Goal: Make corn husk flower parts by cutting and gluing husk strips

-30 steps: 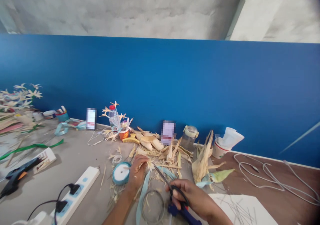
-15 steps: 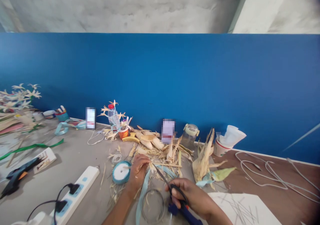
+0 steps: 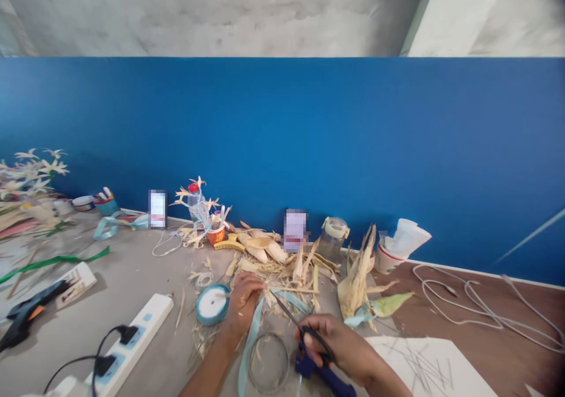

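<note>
My left hand [image 3: 245, 300] is closed in a pinch over a litter of dry corn husk scraps [image 3: 282, 273]. A small pale bit shows at its fingertips, too small to name. Light blue ribbon [image 3: 249, 350] hangs down from just beside these fingers; whether they grip it I cannot tell. My right hand [image 3: 329, 345] holds black-handled scissors [image 3: 288, 313], their blades pointing up and left, the tips close to the left fingertips. Below the scissors lies a dark blue tool [image 3: 324, 376], partly hidden by my right hand. A wire ring [image 3: 269, 363] rests between my forearms.
A ribbon spool [image 3: 212, 304] sits left of my left hand. Farther left are a power strip [image 3: 132, 344] and a black glue gun [image 3: 33, 314]. Behind stand husks, a jar [image 3: 332, 238] and a paper cup [image 3: 388, 258]. Thin wires lie on a white sheet [image 3: 379, 356] at right.
The whole scene has shifted slightly left in view. Both hands keep nearly the same pose, with the scissors still pointing at the left fingertips.
</note>
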The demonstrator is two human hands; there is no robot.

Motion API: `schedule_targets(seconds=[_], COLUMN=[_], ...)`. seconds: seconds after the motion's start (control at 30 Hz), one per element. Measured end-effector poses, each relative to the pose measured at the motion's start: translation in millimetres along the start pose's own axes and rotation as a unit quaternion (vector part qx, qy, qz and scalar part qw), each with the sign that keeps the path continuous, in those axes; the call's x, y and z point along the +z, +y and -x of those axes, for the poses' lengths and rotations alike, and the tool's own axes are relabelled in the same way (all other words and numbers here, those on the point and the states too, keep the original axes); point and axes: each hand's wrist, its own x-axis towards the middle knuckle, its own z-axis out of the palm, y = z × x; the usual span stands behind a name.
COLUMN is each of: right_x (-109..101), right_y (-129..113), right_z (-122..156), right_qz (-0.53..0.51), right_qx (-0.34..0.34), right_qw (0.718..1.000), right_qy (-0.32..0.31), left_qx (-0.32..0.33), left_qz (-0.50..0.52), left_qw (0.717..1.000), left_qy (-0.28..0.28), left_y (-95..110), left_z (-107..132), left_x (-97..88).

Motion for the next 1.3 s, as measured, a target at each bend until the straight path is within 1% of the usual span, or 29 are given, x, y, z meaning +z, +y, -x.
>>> schedule_targets(seconds=[0.1,0.2,0.33,0.57,0.67,0.83,0.97,1.2,1.3], right_x=[0.3,-0.5,-3.3,-3.5,-3.4,-3.5,-3.0,-3.3,-3.1], right_y=[-0.7,-1.6,-1.1,5.4,6.7,5.6,6.1,6.7,6.3], right_z=[0.1,1.2,5.0,9.7,8.7,7.7,7.9,7.9,8.2], right_qz=[0.007,0.011,0.001,0.004,-0.006,-0.003,-0.006,0.004,0.012], right_qx=[0.0,-0.018,-0.042,-0.036,-0.038,-0.038,-0.035,-0.04,-0.031], right_qw=[1.0,0.999,0.999,0.999,0.999,0.999,0.999,0.999,0.999], right_qy=[0.009,0.025,0.004,-0.029,-0.035,-0.032,-0.027,-0.024,-0.018], left_qx=[0.001,0.008,0.001,0.004,0.003,0.009,0.018,0.01,0.022], left_qz=[-0.002,-0.008,-0.014,0.01,0.012,0.007,0.002,0.02,0.014], left_qw=[1.0,1.0,1.0,1.0,1.0,1.0,1.0,1.0,1.0], left_qy=[-0.008,-0.008,0.006,0.024,0.018,0.005,0.006,0.007,0.003], left_y=[-1.1,-1.8,-1.8,-1.5,-1.2,0.5,2.0,1.6,0.9], left_z=[0.5,0.7,0.7,0.4,0.7,0.8,0.1,0.9,0.9], left_x=[0.0,-0.4,-0.2,0.8,0.8,1.2,1.9,3.4,3.7])
